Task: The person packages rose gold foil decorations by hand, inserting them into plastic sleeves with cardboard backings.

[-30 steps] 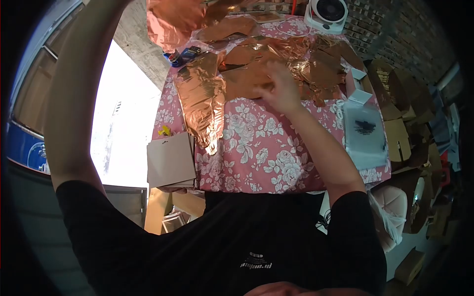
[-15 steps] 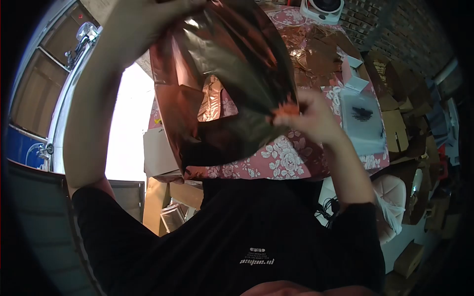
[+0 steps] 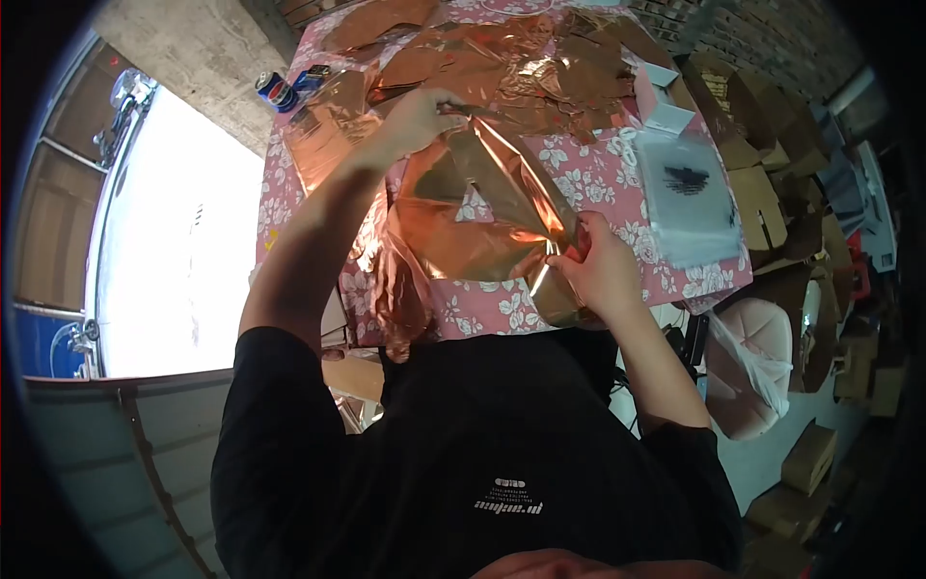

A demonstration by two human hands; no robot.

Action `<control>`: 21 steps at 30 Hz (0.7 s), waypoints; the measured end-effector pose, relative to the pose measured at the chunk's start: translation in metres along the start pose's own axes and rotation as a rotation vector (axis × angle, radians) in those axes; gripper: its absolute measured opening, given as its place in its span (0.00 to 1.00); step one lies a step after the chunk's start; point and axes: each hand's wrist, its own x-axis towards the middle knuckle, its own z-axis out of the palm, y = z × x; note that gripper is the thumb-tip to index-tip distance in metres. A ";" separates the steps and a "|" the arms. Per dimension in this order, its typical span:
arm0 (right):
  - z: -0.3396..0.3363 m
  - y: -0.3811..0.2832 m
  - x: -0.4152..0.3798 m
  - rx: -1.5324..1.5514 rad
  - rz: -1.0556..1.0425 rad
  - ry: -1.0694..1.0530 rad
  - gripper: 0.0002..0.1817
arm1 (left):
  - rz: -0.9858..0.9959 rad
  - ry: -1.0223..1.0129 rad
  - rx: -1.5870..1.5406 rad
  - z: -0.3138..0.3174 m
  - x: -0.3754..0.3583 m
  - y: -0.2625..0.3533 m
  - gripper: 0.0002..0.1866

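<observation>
A shiny copper-coloured foil sheet (image 3: 434,232) with a triangular hole in it is stretched between my two hands, low over a pink floral tablecloth (image 3: 584,174). My left hand (image 3: 424,121) pinches its upper edge. At its right side my right hand (image 3: 603,265) grips the gathered foil, with a loose flap hanging below the fingers. Crumpled foil (image 3: 397,289) lies beneath and to the left of the sheet, reaching over the table's front edge.
More copper foil (image 3: 463,63) is spread across the back of the table. A blue can (image 3: 276,92) stands at the back left. Clear plastic bags (image 3: 690,198) and a white box (image 3: 661,101) are on the right. Cardboard boxes (image 3: 757,207) and a pale stool (image 3: 748,362) stand beyond.
Both hands stay on the foil. My left hand has come down and to the right, and the sheet has dropped from upright in front of me to low over the table. The view has shifted.
</observation>
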 end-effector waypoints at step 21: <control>-0.032 0.015 0.025 0.049 -0.354 -0.027 0.40 | 0.527 -0.218 0.624 0.094 0.172 0.034 0.34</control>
